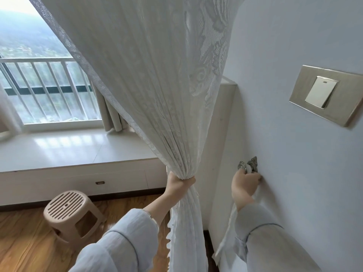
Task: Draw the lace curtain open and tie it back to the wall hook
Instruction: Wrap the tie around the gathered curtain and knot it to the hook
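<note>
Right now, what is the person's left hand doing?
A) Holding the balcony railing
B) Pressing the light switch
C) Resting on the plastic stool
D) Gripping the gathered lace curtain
D: the left hand is wrapped round the bunched lace curtain, while the right hand reaches to the wall hook.
</note>
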The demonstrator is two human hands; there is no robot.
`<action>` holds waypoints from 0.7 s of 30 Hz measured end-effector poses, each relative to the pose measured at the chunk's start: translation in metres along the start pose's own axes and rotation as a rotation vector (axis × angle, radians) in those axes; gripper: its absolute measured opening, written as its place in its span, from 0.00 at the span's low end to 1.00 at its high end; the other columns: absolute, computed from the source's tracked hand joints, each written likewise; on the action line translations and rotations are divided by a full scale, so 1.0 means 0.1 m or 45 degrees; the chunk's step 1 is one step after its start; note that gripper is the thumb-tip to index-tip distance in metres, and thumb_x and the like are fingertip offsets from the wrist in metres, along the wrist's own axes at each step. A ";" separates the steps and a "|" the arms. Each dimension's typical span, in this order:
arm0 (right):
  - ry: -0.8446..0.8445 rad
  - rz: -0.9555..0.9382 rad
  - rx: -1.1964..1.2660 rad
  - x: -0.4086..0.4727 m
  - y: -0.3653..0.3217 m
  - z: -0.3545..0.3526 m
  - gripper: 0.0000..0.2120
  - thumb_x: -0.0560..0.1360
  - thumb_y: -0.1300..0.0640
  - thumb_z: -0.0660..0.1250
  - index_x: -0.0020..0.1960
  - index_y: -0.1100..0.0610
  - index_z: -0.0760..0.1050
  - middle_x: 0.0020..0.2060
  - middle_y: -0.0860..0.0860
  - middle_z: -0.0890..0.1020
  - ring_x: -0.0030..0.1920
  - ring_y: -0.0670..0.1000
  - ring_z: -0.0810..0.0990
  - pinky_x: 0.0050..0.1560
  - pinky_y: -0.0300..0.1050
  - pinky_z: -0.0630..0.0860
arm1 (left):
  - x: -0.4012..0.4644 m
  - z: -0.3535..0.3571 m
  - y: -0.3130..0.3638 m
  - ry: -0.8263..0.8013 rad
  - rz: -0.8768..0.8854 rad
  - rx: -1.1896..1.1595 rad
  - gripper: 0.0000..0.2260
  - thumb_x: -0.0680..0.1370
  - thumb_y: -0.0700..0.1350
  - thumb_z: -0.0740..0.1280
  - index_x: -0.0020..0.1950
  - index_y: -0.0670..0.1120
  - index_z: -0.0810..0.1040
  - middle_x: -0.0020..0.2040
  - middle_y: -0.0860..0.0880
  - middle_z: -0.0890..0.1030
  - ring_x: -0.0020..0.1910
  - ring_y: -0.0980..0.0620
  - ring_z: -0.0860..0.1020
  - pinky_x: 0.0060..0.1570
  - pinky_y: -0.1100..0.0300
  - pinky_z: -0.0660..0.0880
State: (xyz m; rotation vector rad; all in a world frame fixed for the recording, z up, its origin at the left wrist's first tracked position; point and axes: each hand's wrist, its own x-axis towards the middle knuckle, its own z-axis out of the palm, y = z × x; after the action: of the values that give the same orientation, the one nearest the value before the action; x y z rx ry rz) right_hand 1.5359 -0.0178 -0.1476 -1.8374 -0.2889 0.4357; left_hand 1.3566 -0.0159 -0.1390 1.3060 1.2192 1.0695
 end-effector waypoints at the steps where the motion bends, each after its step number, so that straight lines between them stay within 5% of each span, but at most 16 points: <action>1: 0.017 -0.029 0.042 0.01 -0.02 0.00 0.19 0.78 0.58 0.60 0.64 0.68 0.66 0.64 0.65 0.71 0.61 0.63 0.73 0.59 0.51 0.69 | 0.00 -0.01 0.00 0.003 0.003 0.002 0.08 0.69 0.32 0.67 0.39 0.43 0.71 0.34 0.48 0.70 0.36 0.52 0.70 0.34 0.62 0.68; 10: -0.022 -0.265 -0.184 0.14 -0.23 0.02 0.13 0.78 0.62 0.58 0.56 0.66 0.78 0.54 0.64 0.81 0.55 0.63 0.78 0.51 0.48 0.72 | 0.02 -0.08 -0.06 0.031 -0.021 0.048 0.07 0.62 0.40 0.68 0.38 0.44 0.72 0.45 0.45 0.73 0.40 0.52 0.73 0.35 0.63 0.71; 15: -0.128 -0.433 -0.436 0.12 -0.46 0.08 0.13 0.76 0.58 0.59 0.50 0.60 0.81 0.46 0.60 0.83 0.51 0.59 0.75 0.56 0.48 0.64 | -0.02 -0.11 -0.05 0.009 0.010 0.040 0.08 0.68 0.32 0.67 0.40 0.43 0.71 0.38 0.45 0.71 0.38 0.49 0.70 0.34 0.61 0.67; 19: -0.245 -0.469 -0.383 0.02 -0.55 0.22 0.12 0.75 0.59 0.58 0.47 0.59 0.80 0.38 0.53 0.78 0.56 0.58 0.73 0.43 0.45 0.52 | -0.07 -0.17 -0.04 -0.005 0.022 0.027 0.08 0.67 0.34 0.67 0.40 0.45 0.72 0.37 0.44 0.70 0.39 0.49 0.69 0.36 0.57 0.67; 21: -0.321 -0.553 -0.468 -0.04 -0.51 0.28 0.11 0.74 0.59 0.59 0.46 0.60 0.79 0.36 0.52 0.77 0.59 0.60 0.71 0.46 0.45 0.54 | -0.10 -0.18 -0.04 0.000 0.000 0.019 0.07 0.65 0.37 0.67 0.40 0.44 0.72 0.37 0.44 0.71 0.39 0.49 0.70 0.37 0.56 0.68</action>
State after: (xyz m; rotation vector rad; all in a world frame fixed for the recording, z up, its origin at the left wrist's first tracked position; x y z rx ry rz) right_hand 1.5207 0.0198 -0.1061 -2.0007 -0.9734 0.3214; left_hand 1.3371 -0.0237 -0.1409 1.3172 1.2297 1.0621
